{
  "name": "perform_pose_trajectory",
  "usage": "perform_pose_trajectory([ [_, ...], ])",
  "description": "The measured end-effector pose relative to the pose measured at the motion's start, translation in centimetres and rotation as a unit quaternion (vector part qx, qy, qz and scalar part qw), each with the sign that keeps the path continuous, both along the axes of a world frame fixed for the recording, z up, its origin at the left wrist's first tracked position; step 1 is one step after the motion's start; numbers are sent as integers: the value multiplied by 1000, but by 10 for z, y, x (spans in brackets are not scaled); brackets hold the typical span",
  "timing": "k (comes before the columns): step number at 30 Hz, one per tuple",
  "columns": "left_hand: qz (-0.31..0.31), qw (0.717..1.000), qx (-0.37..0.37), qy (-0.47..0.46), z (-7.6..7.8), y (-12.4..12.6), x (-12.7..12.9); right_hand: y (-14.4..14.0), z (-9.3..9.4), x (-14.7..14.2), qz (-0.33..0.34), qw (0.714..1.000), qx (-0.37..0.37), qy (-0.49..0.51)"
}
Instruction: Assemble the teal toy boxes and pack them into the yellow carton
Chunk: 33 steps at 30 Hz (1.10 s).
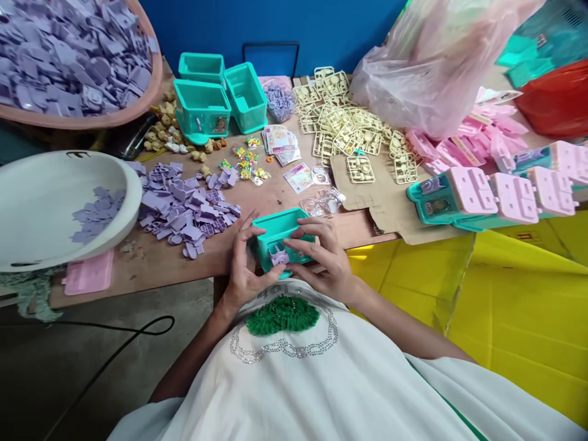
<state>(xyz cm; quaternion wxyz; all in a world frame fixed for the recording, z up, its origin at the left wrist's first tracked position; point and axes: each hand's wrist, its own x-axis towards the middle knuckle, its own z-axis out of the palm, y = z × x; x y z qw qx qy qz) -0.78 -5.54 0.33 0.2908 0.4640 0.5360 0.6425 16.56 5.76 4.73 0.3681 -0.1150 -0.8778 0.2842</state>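
Observation:
A teal plastic box (283, 222), hollow with its open side up, is held at the table's front edge close to my body. My left hand (250, 269) grips its left side, with the thumb near a small lilac plastic piece (278, 256) at the front wall. My right hand (324, 257) curls over the right side, its fingers reaching onto the front wall beside the lilac piece. Whether that piece is fully seated, I cannot tell. Left of my hands lies a pile of similar lilac pieces (184, 208).
Three teal boxes (202, 110) stand at the back left. Cream part frames (344, 122) are heaped behind a cardboard sheet (390, 208). Teal-and-pink assemblies (473, 193) line the right. A white basin (55, 184) and a pink tub (154, 73) of lilac parts stand left.

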Motion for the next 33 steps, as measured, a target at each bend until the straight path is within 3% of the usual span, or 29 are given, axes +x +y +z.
perform_pose_trajectory([
  [3, -2, 999, 8, 45, -2, -2, -1, -3, -2, 4, -12, 1000, 3, 6],
  [9, -10, 998, -43, 38, -1, -6, 3, -8, -8, 6, -43, 998, -34, 1],
  [13, 10, 998, -41, 56, -2, -6, 6, -11, -13, 7, -124, 981, -149, -8],
  [17, 2, 997, -15, 72, -7, -6, 9, -12, -19, 6, -104, 941, -321, -30],
  [21, 25, 997, -19, 67, -8, -4, 19, -11, -20, 1, -100, 923, -369, -31],
  [24, 84, 995, -45, 26, -3, 4, 28, -8, -16, -6, -112, 938, -327, -12],
  [28, 129, 984, -109, -54, 3, 13, 29, 0, -8, -16, -146, 979, -145, -1],
  [30, 145, 981, -129, -25, 4, 13, 24, 6, -5, -20, -133, 988, -73, -8],
  [33, 134, 981, -133, 39, 5, 10, 16, 15, -5, -23, -115, 993, -29, -7],
])
